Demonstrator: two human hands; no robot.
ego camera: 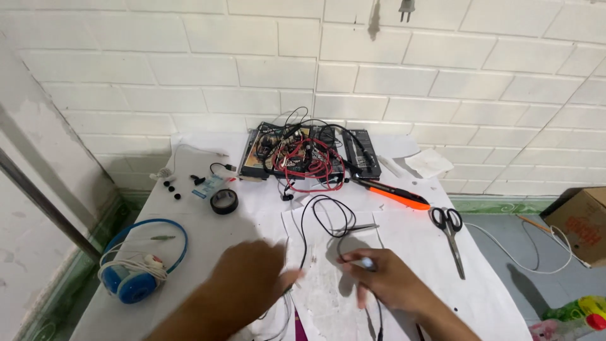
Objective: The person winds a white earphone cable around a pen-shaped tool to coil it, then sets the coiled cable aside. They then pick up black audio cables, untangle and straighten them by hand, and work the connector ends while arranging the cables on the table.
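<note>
My left hand (249,278) hovers blurred over the white paper-covered table (492,297), fingers spread, beside a thin black cable (307,227). My right hand (385,281) pinches a small pale tip of that cable between thumb and fingers. The cable loops ahead of both hands and runs under my right palm. Metal tweezers (361,227) lie just beyond the loop.
Black-handled scissors (449,227) lie to the right, an orange-handled tool (394,194) behind them. An open circuit board with red and black wires (309,155) sits at the wall. A black tape roll (224,201) and blue headphones (140,262) are at left. A cardboard box (581,221) stands on the floor.
</note>
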